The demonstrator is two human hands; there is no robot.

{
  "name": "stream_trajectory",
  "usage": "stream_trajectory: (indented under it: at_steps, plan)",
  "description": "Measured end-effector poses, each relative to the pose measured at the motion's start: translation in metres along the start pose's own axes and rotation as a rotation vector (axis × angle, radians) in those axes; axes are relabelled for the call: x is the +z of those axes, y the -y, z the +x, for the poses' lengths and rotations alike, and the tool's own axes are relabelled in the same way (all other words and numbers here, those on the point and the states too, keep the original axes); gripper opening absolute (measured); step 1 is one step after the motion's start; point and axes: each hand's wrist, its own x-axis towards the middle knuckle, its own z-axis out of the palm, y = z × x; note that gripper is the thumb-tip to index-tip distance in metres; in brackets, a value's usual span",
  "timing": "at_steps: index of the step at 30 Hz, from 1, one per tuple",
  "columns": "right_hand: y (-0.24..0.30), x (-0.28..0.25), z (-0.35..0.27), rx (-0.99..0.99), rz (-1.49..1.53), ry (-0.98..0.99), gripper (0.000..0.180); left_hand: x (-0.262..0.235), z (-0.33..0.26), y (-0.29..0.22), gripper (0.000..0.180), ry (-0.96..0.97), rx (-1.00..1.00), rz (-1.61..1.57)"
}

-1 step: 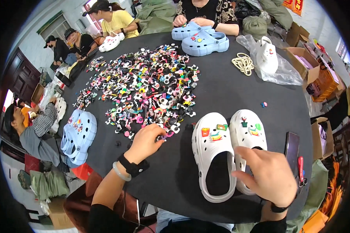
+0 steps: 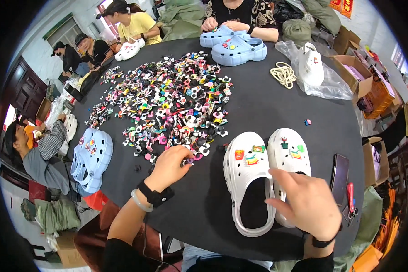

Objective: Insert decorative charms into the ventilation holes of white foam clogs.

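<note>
Two white clogs lie side by side on the black round table, each with colourful charms on its toe. My right hand rests over their heel ends, with the thumb at the left clog's opening and the fingers gripping the right clog. My left hand, with a black watch and a pale bangle on its wrist, reaches to the near edge of a big pile of small colourful shoe charms. Its fingertips pinch one charm there.
Pale blue clogs lie at the table's left edge, and another blue pair sits at the far side under a person's hands. A white clog on a plastic bag, a cord coil, a dark phone and a red-handled tool lie to the right. Several people sit around the table.
</note>
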Motion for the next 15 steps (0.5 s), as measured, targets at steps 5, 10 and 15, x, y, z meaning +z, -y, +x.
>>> stream_trajectory:
  at_steps: [5,10,15]
  plan:
    - [-0.004,0.012,0.010,0.015,0.055,0.080,0.070,-0.007,-0.003,0.001,0.030,-0.030,-0.140,-0.333]
    - [-0.011,0.012,0.018,0.026,0.107,0.118,0.054,-0.015,-0.013,0.006,0.035,0.000,-0.248,-0.924]
    - [-0.010,0.015,0.015,0.010,0.034,0.110,0.054,-0.023,-0.021,0.003,0.030,0.037,-0.264,-1.083]
